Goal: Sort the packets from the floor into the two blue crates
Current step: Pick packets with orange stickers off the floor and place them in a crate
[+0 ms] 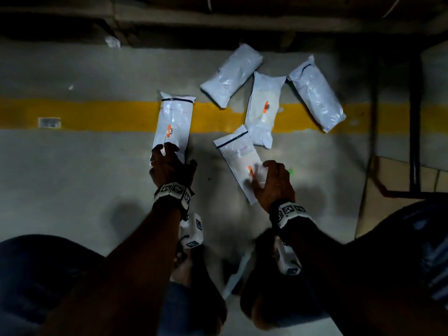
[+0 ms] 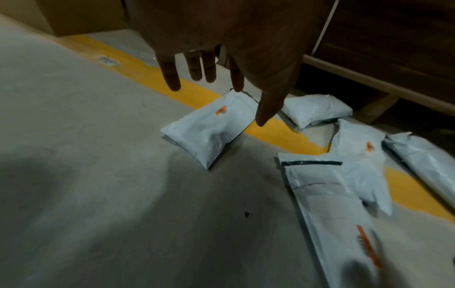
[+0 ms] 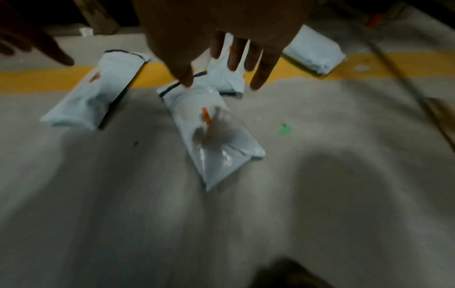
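Several white plastic packets lie on the grey concrete floor; no blue crate is in view. My left hand (image 1: pixel 164 152) hovers with straight, spread fingers (image 2: pixel 172 78) over the near end of the leftmost packet (image 1: pixel 173 122) (image 2: pixel 211 128), which carries an orange label. My right hand (image 1: pixel 264 170) is spread over the nearest packet (image 1: pixel 238 161) (image 3: pixel 216 140), fingers (image 3: pixel 261 74) straight; its shadow falls on the plastic. I cannot tell if either hand touches. Beyond lie a labelled packet (image 1: pixel 263 112), a far one (image 1: pixel 232 73) and a right one (image 1: pixel 317 93).
A yellow painted line (image 1: pixel 97 115) crosses the floor under the packets. A dark low shelf base (image 1: pixel 218 25) runs along the far side. A black metal frame (image 1: pixel 414 117) and a cardboard sheet (image 1: pixel 392 190) stand at the right. My knees fill the lower corners.
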Tool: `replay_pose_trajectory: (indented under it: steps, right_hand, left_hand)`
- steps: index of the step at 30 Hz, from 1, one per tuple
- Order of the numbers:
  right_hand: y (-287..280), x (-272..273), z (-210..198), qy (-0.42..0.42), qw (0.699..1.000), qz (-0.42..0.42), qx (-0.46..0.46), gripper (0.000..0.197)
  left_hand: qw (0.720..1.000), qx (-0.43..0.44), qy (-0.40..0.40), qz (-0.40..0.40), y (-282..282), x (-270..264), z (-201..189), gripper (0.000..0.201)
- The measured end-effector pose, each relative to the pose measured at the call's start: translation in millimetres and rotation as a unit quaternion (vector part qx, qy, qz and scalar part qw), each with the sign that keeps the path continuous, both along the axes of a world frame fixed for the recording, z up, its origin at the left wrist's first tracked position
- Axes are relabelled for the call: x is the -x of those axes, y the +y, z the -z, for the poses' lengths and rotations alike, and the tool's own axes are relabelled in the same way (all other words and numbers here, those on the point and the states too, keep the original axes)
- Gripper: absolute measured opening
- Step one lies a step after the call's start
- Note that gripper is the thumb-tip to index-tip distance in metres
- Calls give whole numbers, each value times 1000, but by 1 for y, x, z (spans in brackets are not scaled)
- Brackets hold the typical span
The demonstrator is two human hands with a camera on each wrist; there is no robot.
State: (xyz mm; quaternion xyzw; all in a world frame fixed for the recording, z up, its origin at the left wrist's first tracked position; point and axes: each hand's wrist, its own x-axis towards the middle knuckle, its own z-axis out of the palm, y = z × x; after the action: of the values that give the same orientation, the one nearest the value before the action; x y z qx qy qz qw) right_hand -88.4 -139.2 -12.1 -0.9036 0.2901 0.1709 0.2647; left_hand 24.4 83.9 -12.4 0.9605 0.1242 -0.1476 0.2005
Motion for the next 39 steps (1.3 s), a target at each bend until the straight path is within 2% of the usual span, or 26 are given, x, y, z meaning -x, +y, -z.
replay_pose_trajectory:
  steps: [4,8,12,16,20,23,26,29,34,39]
  right_hand:
    - [6,1,40,9,1000,19,-1,66]
    - [16,0,60,-2,999,-20,44,79]
    - [20,0,75,46,997,-26,49,88]
    - [22,6,78,74,996,-12,52,82]
    - [20,7,79,87,995,3,42,87]
    - [19,8,83,82,996,-5,37,88]
    - [19,10,84,62,996,-23,51,82]
    - [17,11,83,46,996,-39,60,87]
    - [19,5,73,-32,997,-46,53,81]
    - [20,-10,53,-75,996,-29,30,80]
  left_hand:
    - [1000,-8,0,-10,5,-12,48,75]
    - [998,-46,49,0,11,-17,78,103]
    - [993,-53,100,-21,11,-21,88,109]
    - [990,-87,109,-26,3,-15,86,117]
    - [990,-32,102,-91,-1,-15,93,129]
    - [988,-3,112,-109,-6,-23,100,138]
    - [988,-2,106,-114,-14,-33,99,135]
    - [987,-4,109,-119,-20,-34,95,130]
    - [988,-32,118,-99,-26,-21,88,121]
    - [987,32,102,-121,-28,-12,67,114]
